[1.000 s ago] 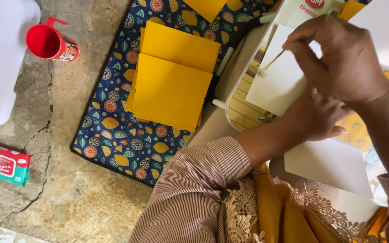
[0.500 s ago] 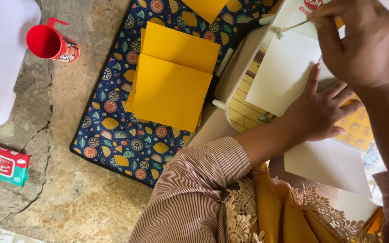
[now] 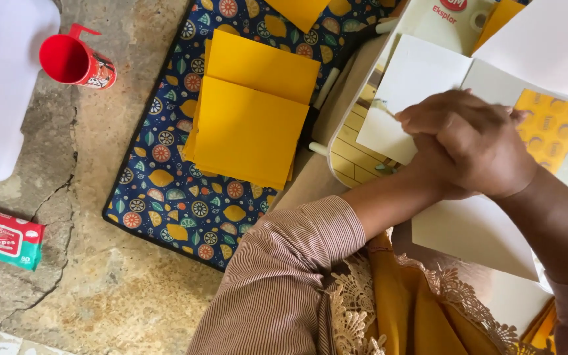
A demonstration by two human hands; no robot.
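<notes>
1. Far left, a red cup (image 3: 73, 61) stands on stone floor; a wipes pack (image 3: 4, 236) lies below it.
2. Yellow envelopes (image 3: 248, 121) sit stacked on a patterned mat (image 3: 159, 190).
3. The white card (image 3: 405, 98) lies on a small table (image 3: 346, 141); pressing it flat and steady seems wise.
4. The left hand (image 3: 438, 174) lies beneath, its grip hidden.
5. The right hand (image 3: 474, 141) curls closed over it, pinching something thin at the card.

One red cup (image 3: 73, 60) is seen at the upper left of the frame, and one green packet of wipes (image 3: 4, 236) at the left edge. One patterned mat (image 3: 165, 190) is counted, with a stack of yellow sheets (image 3: 248, 125) on it whose number cannot be told. Two hands are counted at the right, the right hand (image 3: 471, 141) laid over the left hand (image 3: 435, 174), upon cream paper sheets (image 3: 419, 82).
</notes>
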